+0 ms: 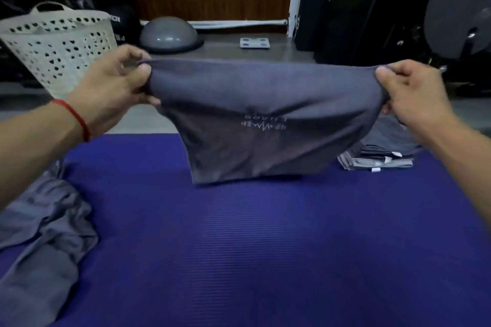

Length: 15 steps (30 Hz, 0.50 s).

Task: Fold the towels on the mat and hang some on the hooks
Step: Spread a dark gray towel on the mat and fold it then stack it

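Note:
A grey towel with a small white logo hangs stretched between my hands above the blue mat. My left hand pinches its upper left corner. Its upper right corner is pinched by my right hand. The towel's lower edge just reaches the mat. A stack of folded grey towels lies at the mat's far right, partly behind the held towel. Loose unfolded grey towels are heaped at the mat's left edge. No hooks are in view.
A white perforated laundry basket stands on the floor at the far left. Behind the mat sit a grey half-dome balance trainer and a bathroom scale. Dark gym equipment fills the right background.

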Each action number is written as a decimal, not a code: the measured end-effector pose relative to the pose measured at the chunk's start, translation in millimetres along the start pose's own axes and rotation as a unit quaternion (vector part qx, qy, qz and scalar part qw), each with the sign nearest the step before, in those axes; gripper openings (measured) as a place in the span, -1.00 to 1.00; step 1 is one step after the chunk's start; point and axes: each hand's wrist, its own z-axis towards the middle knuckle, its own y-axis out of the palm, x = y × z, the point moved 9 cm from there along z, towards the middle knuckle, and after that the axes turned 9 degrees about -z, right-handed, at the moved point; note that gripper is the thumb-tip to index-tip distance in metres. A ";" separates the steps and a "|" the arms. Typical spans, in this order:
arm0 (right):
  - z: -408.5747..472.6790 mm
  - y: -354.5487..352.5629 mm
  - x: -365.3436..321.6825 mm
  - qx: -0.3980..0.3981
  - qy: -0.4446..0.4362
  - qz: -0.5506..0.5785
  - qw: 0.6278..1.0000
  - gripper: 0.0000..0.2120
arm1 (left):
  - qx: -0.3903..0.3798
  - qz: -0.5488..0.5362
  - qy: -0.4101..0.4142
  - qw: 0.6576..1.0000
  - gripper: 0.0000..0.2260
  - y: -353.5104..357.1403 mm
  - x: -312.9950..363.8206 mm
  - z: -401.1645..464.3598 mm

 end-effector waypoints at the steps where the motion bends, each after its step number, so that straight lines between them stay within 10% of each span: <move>1: -14.3 3.6 9.5 -0.017 0.004 0.000 1.000 -0.90 | -0.009 0.001 -0.018 1.000 -0.82 -3.2 -12.2 -17.1; 9: -217.8 94.1 180.6 -0.331 0.185 -0.056 0.924 -0.81 | -0.080 0.028 -0.332 0.939 -0.87 -21.2 -248.5 -229.4; 15: -314.6 85.8 219.3 -0.517 0.182 -0.103 0.830 -0.89 | -0.265 0.284 -0.277 0.879 -0.80 -32.4 -289.5 -314.8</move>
